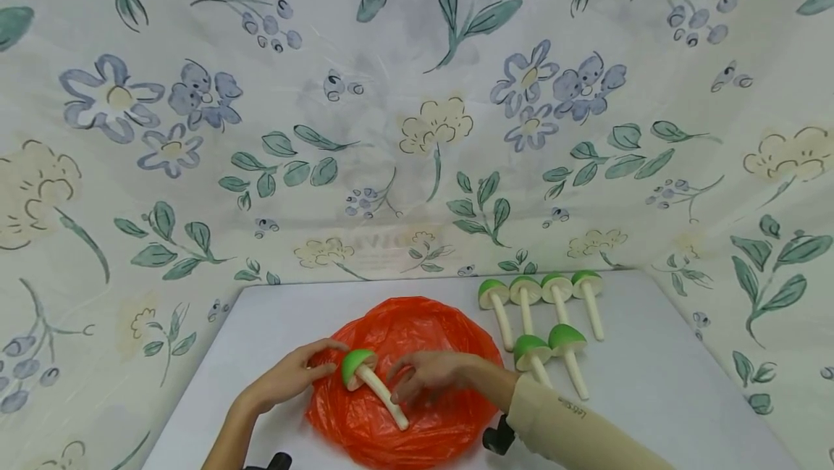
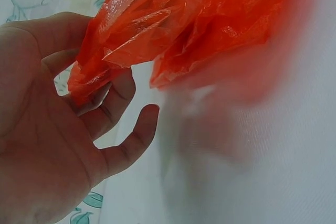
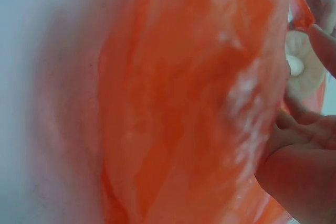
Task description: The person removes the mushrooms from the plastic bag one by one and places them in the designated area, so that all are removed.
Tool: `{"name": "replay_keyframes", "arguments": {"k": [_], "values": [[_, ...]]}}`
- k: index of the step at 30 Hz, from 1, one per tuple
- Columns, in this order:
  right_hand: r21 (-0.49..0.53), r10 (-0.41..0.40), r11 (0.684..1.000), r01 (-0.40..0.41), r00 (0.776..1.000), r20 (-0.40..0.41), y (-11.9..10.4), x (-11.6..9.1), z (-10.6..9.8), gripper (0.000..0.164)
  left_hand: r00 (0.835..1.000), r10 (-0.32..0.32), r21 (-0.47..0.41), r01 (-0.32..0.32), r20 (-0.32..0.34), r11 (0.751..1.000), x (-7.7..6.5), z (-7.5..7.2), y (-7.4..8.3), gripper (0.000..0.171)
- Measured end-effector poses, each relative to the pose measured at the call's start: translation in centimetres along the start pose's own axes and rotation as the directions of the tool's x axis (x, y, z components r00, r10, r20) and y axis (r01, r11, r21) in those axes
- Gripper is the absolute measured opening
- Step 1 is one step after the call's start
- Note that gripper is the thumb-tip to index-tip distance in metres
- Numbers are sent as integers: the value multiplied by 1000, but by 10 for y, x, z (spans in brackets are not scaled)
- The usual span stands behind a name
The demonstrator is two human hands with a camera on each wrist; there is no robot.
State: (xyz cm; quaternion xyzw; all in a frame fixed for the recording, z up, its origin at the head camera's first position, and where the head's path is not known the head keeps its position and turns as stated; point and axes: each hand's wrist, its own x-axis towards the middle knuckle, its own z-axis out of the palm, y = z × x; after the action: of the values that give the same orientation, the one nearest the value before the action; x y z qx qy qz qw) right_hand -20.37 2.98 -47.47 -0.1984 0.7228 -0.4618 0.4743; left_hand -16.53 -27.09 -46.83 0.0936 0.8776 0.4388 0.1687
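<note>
A mushroom with a green cap and pale stem lies diagonally over the red plastic bag, cap to the upper left. My left hand is at the bag's left rim, beside the cap. In the left wrist view its thumb and fingers pinch a fold of the bag. Over the middle of the bag is my right hand, fingers loosely bent, fingertips right at the stem. In the right wrist view the bag hides much of the scene; the underside of the cap shows beyond it.
Several more green-capped mushrooms lie in two rows at the right back of the white table. Behind the table hangs a floral cloth. Dark wrist-camera parts show near my sleeve.
</note>
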Motion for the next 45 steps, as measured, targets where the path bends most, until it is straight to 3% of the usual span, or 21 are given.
{"name": "replay_keyframes", "arguments": {"k": [7,18,30,45], "values": [[-56,-27,998,30,998,56,-2,2,4,30,1000,16,-11,-15,12,1000,-1,-1,1,32],[2,-84,996,84,994,-73,0,2,5,21,1000,15,-13,-15,7,1000,-2,-1,-1,33],[71,-103,992,105,994,-24,-2,0,0,20,1000,26,-11,-26,0,1000,-1,-3,-2,33],[34,-144,989,145,989,-36,-2,-25,-23,21,1000,17,-4,-17,-7,1000,-3,-4,-3,33]]}}
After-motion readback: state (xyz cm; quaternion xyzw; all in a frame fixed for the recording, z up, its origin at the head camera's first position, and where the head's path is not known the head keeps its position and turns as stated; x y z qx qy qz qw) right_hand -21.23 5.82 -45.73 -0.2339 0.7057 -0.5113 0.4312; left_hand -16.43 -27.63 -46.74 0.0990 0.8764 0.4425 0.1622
